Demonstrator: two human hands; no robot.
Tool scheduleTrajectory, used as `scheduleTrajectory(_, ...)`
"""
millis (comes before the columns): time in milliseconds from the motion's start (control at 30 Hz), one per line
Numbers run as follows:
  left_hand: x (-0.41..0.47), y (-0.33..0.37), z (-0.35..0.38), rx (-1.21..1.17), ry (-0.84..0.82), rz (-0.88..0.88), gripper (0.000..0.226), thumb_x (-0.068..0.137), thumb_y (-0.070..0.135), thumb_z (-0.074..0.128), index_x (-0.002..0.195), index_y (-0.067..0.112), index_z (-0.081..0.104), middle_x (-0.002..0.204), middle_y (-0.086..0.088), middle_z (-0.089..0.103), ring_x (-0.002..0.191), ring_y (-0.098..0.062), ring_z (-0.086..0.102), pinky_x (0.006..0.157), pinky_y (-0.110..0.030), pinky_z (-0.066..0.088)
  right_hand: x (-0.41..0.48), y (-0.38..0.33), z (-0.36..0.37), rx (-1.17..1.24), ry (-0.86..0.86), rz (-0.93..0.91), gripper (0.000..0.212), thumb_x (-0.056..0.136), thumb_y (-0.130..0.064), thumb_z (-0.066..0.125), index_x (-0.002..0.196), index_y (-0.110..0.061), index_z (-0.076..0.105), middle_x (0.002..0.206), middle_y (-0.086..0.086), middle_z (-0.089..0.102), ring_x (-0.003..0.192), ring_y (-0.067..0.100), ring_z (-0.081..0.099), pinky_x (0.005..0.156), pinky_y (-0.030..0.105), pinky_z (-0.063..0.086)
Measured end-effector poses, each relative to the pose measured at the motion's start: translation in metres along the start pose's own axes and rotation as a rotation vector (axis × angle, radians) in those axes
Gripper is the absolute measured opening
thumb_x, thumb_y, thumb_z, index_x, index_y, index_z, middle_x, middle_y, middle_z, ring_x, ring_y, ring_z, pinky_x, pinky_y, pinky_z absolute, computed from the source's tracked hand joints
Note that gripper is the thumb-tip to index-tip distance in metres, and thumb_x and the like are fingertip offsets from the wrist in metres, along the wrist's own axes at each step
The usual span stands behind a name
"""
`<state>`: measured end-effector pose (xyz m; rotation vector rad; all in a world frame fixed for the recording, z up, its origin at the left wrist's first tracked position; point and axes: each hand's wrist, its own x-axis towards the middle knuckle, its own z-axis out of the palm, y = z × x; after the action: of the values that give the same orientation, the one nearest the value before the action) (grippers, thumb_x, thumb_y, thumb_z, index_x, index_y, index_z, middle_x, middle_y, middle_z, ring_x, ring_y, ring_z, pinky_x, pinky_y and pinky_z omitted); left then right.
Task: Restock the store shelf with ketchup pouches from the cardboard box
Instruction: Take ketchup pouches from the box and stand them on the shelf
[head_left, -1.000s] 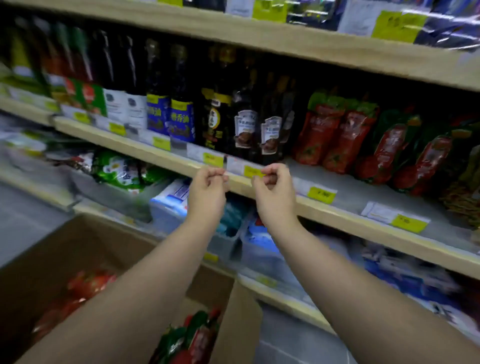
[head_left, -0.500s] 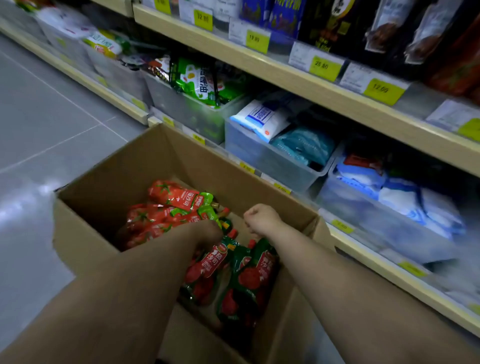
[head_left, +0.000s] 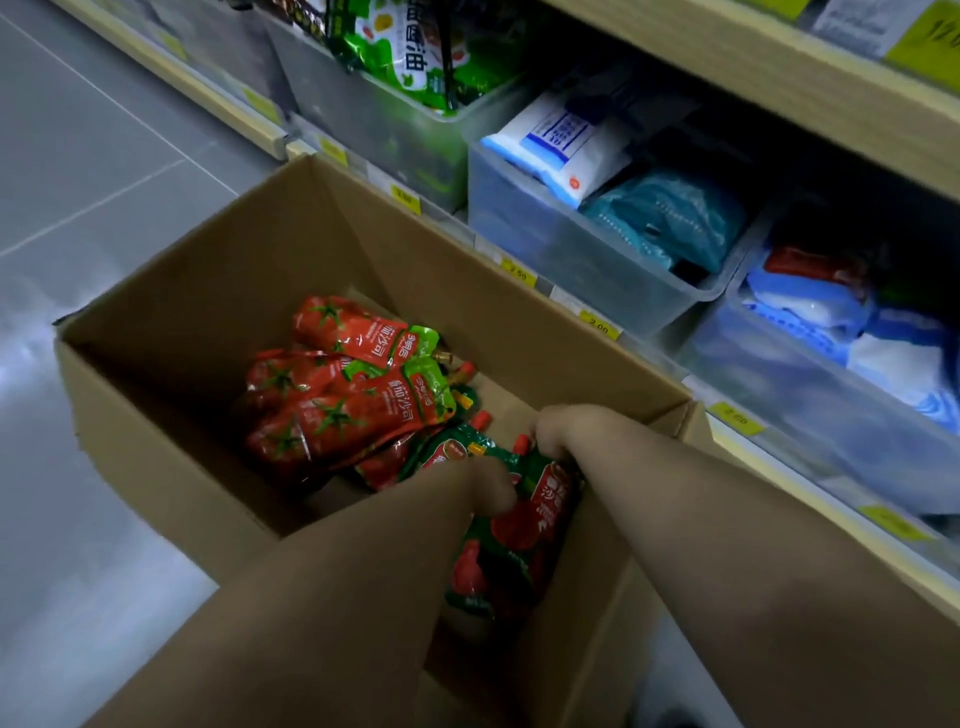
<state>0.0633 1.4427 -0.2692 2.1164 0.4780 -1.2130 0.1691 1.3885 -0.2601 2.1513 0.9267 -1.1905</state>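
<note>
An open cardboard box (head_left: 218, 291) stands on the floor in front of the shelving. Inside lies a pile of red ketchup pouches with green tops (head_left: 343, 410). Nearer to me are darker green-and-red ketchup pouches (head_left: 519, 540) with red caps. Both my arms reach down into the box. My right hand (head_left: 561, 431) is closed around the top of a dark pouch beside its red cap. My left hand (head_left: 491, 486) is curled on the same bunch of pouches, its fingers mostly hidden behind my wrist.
Clear plastic bins on the bottom shelf hold green packets (head_left: 415, 57), white and blue bags (head_left: 561, 145) and teal bags (head_left: 670, 218). A wooden shelf edge (head_left: 779, 88) with yellow price tags overhangs them. Grey tiled floor (head_left: 104, 156) lies to the left of the box.
The view dropped from the upper shelf to the box. Both hands went from the shelf edge down into the box and closed on the dark pouches.
</note>
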Motion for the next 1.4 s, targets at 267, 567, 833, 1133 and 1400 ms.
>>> scheduleTrajectory(267, 0.003, -0.006, 0.006, -0.419, 0.066, 0.008, 0.051, 0.09, 0.039, 0.051, 0.134, 0.015, 0.046, 0.132, -0.01, 0.053, 0.11, -0.023, 0.053, 0.084, -0.034, 0.046, -0.002, 0.008, -0.008, 0.203, 0.252, -0.099, 0.007, 0.084, -0.013, 0.062, 0.091, -0.015, 0.062, 0.103, 0.009, 0.062, 0.092, 0.024, 0.059, 0.072, 0.027, 0.044)
scheduleTrajectory(567, -0.026, -0.003, -0.003, -0.872, 0.196, 0.161, 0.033, 0.087, 0.034, 0.061, 0.108, 0.008, 0.063, 0.112, -0.013, 0.067, 0.1, -0.026, 0.065, 0.093, -0.041, 0.05, -0.053, 0.021, -0.025, 0.556, 0.324, -0.42, 0.027, 0.069, -0.013, 0.079, 0.066, -0.027, 0.056, 0.071, -0.014, 0.056, 0.069, 0.006, 0.053, 0.061, 0.022, 0.045)
scheduleTrajectory(833, -0.093, 0.008, -0.046, -0.996, 0.443, 0.356, 0.025, 0.081, 0.025, 0.069, 0.089, 0.002, 0.066, 0.085, -0.013, 0.073, 0.077, -0.025, 0.068, 0.07, -0.031, 0.055, -0.144, 0.031, -0.031, 1.032, 0.945, -0.497, 0.014, 0.079, -0.013, 0.071, 0.09, -0.018, 0.064, 0.074, -0.016, 0.055, 0.064, -0.004, 0.05, 0.06, 0.01, 0.039)
scheduleTrajectory(1133, -0.188, 0.102, -0.11, -0.973, 0.675, 0.692, 0.011, 0.081, 0.025, 0.069, 0.078, 0.014, 0.071, 0.07, -0.001, 0.075, 0.062, -0.013, 0.07, 0.053, -0.018, 0.052, -0.23, 0.083, -0.04, 1.349, 1.16, -0.344, 0.027, 0.084, -0.034, 0.066, 0.105, -0.022, 0.054, 0.094, -0.006, 0.055, 0.064, 0.013, 0.056, 0.058, 0.027, 0.052)
scheduleTrajectory(1400, -0.247, 0.21, -0.144, -0.957, 0.681, 0.891, 0.013, 0.083, 0.025, 0.067, 0.081, 0.012, 0.067, 0.063, 0.002, 0.073, 0.055, -0.01, 0.068, 0.049, -0.018, 0.05, -0.292, 0.141, -0.035, 1.598, 1.085, -0.417, 0.019, 0.096, -0.025, 0.049, 0.081, -0.016, 0.056, 0.071, 0.003, 0.059, 0.048, 0.007, 0.057, 0.048, 0.02, 0.051)
